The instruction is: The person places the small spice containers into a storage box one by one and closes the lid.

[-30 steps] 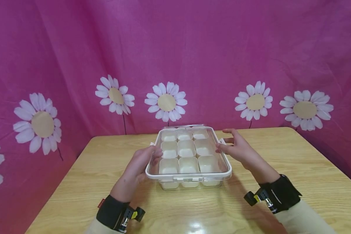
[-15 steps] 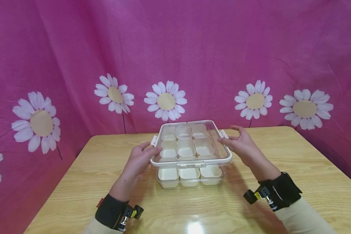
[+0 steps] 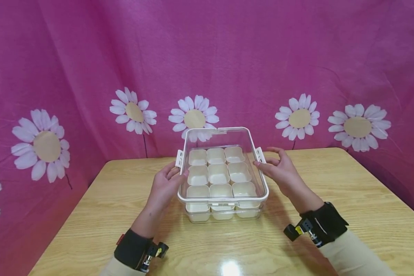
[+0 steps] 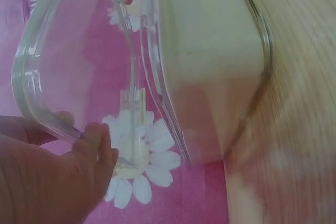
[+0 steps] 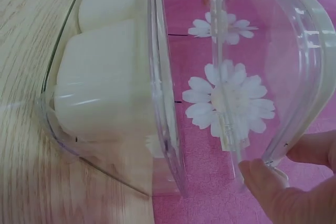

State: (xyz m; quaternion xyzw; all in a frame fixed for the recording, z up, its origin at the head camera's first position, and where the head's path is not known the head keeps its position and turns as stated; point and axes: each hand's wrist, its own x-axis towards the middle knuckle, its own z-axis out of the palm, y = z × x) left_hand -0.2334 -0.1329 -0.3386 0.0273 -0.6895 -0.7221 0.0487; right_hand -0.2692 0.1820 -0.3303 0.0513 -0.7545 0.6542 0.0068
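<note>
A clear lid (image 3: 222, 200) with a white rim and white side latches is held between my two hands over a clear box (image 3: 258, 215). Inside the box sit several cream square cups (image 3: 218, 174), seen through the lid. My left hand (image 3: 162, 188) pinches the lid's left edge, thumb on top. On the opposite edge, below the latch, my right hand (image 3: 283, 172) grips with thumb and fingers. Both wrist views show a gap between the lid (image 4: 23, 72) and the box's rim (image 5: 163, 93). The latches hang unfastened.
The box stands on a light wooden table (image 3: 331, 184) toward its far side. Behind the table hangs a pink curtain (image 3: 248, 69) printed with white daisies. Black bands with small cameras (image 3: 131, 247) sit on both wrists.
The lid has come up off the box, and its far edge has risen over the curtain's daisy. Both hands moved with it, while the box and cups stayed in place.
</note>
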